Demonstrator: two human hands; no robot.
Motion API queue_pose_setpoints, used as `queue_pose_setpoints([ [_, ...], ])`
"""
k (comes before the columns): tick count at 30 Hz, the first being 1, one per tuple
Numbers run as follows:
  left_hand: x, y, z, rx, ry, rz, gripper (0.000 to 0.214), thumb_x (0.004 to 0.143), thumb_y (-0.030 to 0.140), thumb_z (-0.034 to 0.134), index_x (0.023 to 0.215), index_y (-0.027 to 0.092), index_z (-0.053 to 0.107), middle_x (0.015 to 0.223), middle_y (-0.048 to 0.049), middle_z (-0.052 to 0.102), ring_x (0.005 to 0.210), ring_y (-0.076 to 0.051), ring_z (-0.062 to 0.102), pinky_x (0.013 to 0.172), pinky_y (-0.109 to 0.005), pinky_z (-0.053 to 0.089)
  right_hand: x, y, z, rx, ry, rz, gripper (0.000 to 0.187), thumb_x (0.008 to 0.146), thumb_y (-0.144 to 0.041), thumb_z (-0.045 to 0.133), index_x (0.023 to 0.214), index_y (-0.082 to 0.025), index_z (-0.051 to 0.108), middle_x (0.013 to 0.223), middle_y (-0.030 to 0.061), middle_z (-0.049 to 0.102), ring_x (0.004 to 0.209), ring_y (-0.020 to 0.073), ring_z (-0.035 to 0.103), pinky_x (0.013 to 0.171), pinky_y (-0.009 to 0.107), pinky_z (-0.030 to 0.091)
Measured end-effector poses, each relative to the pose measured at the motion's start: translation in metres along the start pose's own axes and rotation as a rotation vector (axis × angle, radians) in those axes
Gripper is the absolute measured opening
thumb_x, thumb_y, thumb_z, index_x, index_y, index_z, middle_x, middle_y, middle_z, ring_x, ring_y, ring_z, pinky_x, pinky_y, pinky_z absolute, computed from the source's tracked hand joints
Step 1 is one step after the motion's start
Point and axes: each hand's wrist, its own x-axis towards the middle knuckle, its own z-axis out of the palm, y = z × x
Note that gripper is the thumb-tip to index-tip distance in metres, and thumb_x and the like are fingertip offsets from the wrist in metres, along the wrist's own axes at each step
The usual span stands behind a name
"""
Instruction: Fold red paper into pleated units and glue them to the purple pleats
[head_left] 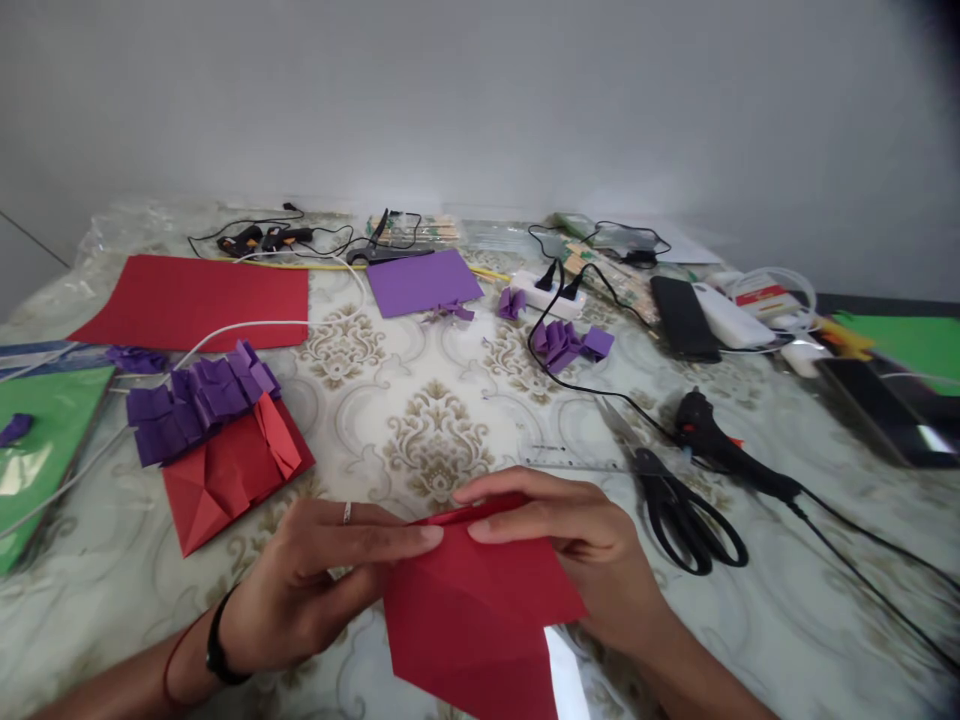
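Note:
Both my hands hold a folded sheet of red paper (480, 610) just above the near edge of the table. My left hand (322, 580), with a ring and a dark wristband, pinches the sheet's upper left edge. My right hand (577, 545) grips the top fold from the right, fingers pressed along the crease. The paper hangs down toward me in a point.
Black scissors (679, 505) and a clear ruler (562, 458) lie right of my hands, a black glue gun (720, 450) with cord beyond. Left are folded red pieces (225, 475) under pleated purple paper (199, 395), a red sheet (195, 300), green paper (45, 430). Farther back: purple sheet (422, 280), power strip (544, 293).

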Motion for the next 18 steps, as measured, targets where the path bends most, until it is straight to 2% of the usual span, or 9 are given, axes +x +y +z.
queue_pose_setpoints([
  [3,-0.002,0.001,-0.002,0.054,0.019,0.007,0.055,0.104,0.015,0.061,0.149,0.048,0.061,0.12,0.0001,0.083,0.083,-0.015,0.081,0.064,-0.021,0.062,0.001,0.0,0.003,0.088,0.03,0.061,0.019,0.096,-0.026,0.077,0.103,-0.04,0.087,0.108,0.0047,0.085,0.085,0.0195,0.082,0.065,0.026,0.065],
  [8,-0.005,0.003,-0.004,0.092,0.021,-0.022,0.044,0.104,0.018,0.058,0.135,0.044,0.074,0.099,-0.0011,0.084,0.059,-0.014,0.071,0.05,-0.024,0.055,0.0,-0.003,0.005,0.08,0.024,0.061,0.019,0.101,-0.03,0.07,0.106,-0.038,0.087,0.097,0.0042,0.085,0.076,0.0181,0.079,0.061,0.026,0.061],
  [11,-0.005,0.004,-0.003,0.06,0.053,-0.038,0.037,0.103,0.023,0.058,0.13,0.04,0.077,0.102,-0.0027,0.085,0.074,-0.018,0.078,0.058,-0.027,0.061,-0.003,-0.007,0.003,-0.007,-0.002,0.083,0.03,0.106,-0.044,0.059,0.108,-0.035,0.087,0.098,0.0062,0.084,0.08,0.0219,0.077,0.069,0.033,0.061],
  [14,-0.003,0.003,0.0,0.053,0.066,-0.05,0.031,0.098,0.023,0.072,0.125,0.038,0.079,0.102,-0.0004,0.085,0.084,-0.018,0.081,0.069,-0.025,0.065,-0.006,-0.006,0.003,-0.013,-0.027,0.124,0.045,0.106,-0.058,0.05,0.108,-0.031,0.086,0.104,0.0084,0.082,0.09,0.0267,0.076,0.079,0.039,0.06],
  [16,-0.002,0.002,0.003,0.058,0.087,-0.079,0.027,0.096,0.021,0.076,0.119,0.036,0.08,0.099,0.0012,0.085,0.08,-0.014,0.08,0.069,-0.021,0.063,-0.007,-0.005,0.006,-0.032,0.008,0.184,0.042,0.103,-0.06,0.056,0.099,-0.029,0.084,0.096,0.0075,0.08,0.084,0.0252,0.074,0.073,0.036,0.059],
  [18,-0.001,0.0,0.007,0.048,0.141,-0.163,0.023,0.096,0.024,0.076,0.118,0.032,0.079,0.097,0.0016,0.085,0.074,-0.013,0.078,0.065,-0.019,0.061,-0.007,-0.003,0.011,-0.053,0.077,0.282,0.027,0.097,-0.054,0.069,0.093,-0.029,0.077,0.084,0.0038,0.076,0.07,0.0203,0.07,0.059,0.029,0.054],
])
